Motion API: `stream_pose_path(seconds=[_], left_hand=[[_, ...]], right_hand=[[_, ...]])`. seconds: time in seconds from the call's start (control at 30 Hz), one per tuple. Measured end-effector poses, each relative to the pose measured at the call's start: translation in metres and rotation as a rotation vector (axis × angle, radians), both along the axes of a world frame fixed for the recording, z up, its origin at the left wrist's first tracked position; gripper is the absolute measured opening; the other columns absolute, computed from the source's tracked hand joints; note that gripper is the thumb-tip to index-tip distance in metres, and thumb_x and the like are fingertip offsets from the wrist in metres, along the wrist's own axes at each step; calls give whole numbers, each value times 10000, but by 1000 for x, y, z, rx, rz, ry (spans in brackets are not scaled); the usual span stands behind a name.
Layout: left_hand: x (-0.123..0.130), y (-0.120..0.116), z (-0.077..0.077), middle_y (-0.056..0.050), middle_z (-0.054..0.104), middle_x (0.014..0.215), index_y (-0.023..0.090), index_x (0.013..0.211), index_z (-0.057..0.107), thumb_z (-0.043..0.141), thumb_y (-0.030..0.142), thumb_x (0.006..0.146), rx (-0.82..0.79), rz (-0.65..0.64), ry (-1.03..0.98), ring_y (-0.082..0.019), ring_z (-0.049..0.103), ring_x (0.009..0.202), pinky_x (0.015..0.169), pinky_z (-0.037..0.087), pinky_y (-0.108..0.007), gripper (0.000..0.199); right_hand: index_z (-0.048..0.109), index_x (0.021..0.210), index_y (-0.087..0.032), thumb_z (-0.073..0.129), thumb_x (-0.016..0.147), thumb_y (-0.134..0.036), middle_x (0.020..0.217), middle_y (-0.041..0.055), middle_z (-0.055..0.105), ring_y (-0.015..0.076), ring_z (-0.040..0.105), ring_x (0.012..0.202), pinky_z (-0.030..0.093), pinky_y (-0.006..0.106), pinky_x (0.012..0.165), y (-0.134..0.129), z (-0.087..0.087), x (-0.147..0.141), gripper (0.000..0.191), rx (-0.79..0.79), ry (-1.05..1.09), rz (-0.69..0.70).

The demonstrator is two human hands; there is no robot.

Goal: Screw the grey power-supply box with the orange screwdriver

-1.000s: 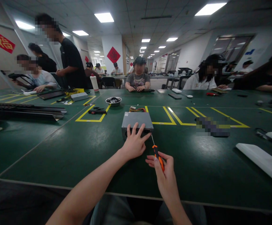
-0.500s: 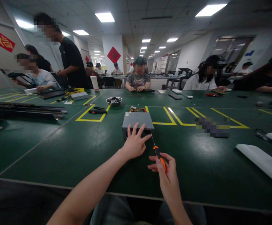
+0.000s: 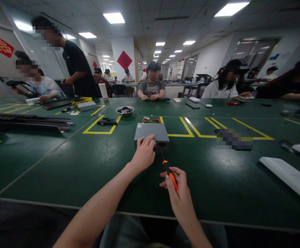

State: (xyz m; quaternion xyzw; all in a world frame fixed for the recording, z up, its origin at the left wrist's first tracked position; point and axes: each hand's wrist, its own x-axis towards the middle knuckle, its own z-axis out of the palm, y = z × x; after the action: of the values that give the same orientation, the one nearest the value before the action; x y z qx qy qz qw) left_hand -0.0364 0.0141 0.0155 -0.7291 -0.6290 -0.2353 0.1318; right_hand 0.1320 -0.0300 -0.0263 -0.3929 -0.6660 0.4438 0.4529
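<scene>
A grey metal box (image 3: pixel 152 131) with a small white label sits on the green table, its coloured wires (image 3: pixel 151 120) behind it. My left hand (image 3: pixel 145 153) rests on the top front edge of the box, fingers bent over it. An orange and black screwdriver (image 3: pixel 171 175) is held in my right hand (image 3: pixel 177 186). Its thin shaft points up and left to the front face of the box, beside a black socket. Whether the tip touches the box is too small to tell.
A metal bowl (image 3: pixel 125 111) of small dark parts stands behind the box, with a black tool (image 3: pixel 107 122) to its left. Long black rails (image 3: pixel 28 122) lie at left. At right are a dark object (image 3: pixel 234 139) and a white casing (image 3: pixel 288 179). People sit around the table.
My left hand has slid left, its fingers drawn closer together, uncovering the black socket. My right hand and the screwdriver have shifted left along the front of the box.
</scene>
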Motion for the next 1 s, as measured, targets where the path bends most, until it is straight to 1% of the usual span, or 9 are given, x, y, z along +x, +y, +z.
stream_pose_path(seconds=[0.1,0.17,0.23,0.53,0.67,0.73,0.83,0.9,1.0], left_hand=[[-2,4,-3,-64,448,1319,176,1110,455,378,72,759,47,30,-86,-147,372,1232,1039,246,-356,374],[-4,6,-5,-54,433,1337,175,1218,395,380,78,764,55,19,-75,-151,372,1229,1032,250,-347,464],[-4,6,-6,-46,408,1360,181,1269,361,381,91,772,54,10,-48,-164,358,1238,1030,244,-355,506],[-4,4,-4,-46,430,1346,200,1271,404,398,114,771,36,-8,-38,-189,349,1241,1025,232,-392,507],[-4,5,-4,-46,430,1347,201,1273,404,410,113,757,33,-9,-48,-196,345,1246,1029,224,-401,524],[-4,4,-4,-41,427,1350,195,1268,408,405,108,753,32,-11,-47,-191,343,1247,1031,225,-391,523],[-3,4,-4,-40,420,1354,186,1264,409,400,109,754,35,-13,-39,-184,331,1256,1043,212,-380,516],[-3,4,-4,-42,420,1353,182,1261,409,400,109,754,39,-10,-35,-183,326,1259,1048,203,-378,513],[-4,4,-6,-44,425,1347,178,1257,411,400,104,749,43,-4,-29,-179,326,1257,1046,207,-372,513]], right_hand=[[392,1089,-206,386,865,-367,961,87,626,170,645,698,524,320,644,1,3,-3,275,22,-36,11],[389,1092,-201,383,866,-368,959,90,627,174,646,697,525,326,645,2,4,-5,281,23,-41,10],[383,1096,-201,383,867,-372,964,91,625,175,644,702,524,330,653,2,4,-6,286,16,-46,9],[391,1080,-201,376,864,-381,954,88,621,161,634,665,515,313,631,2,4,-8,282,30,-81,-19],[429,1043,-201,456,818,-404,976,91,607,182,619,725,508,323,611,5,1,-10,304,2,-82,-63],[441,1020,-203,492,797,-410,927,70,611,160,592,661,492,301,558,7,0,-13,309,-73,-9,-50],[431,991,-214,522,784,-393,852,24,617,91,495,494,410,232,428,9,1,-19,289,-298,229,19],[443,949,-212,555,761,-350,813,13,622,85,502,500,379,206,403,9,3,-24,258,-472,446,40],[481,895,-200,582,727,-247,746,13,623,94,539,558,385,182,406,11,6,-29,201,-708,655,77]])
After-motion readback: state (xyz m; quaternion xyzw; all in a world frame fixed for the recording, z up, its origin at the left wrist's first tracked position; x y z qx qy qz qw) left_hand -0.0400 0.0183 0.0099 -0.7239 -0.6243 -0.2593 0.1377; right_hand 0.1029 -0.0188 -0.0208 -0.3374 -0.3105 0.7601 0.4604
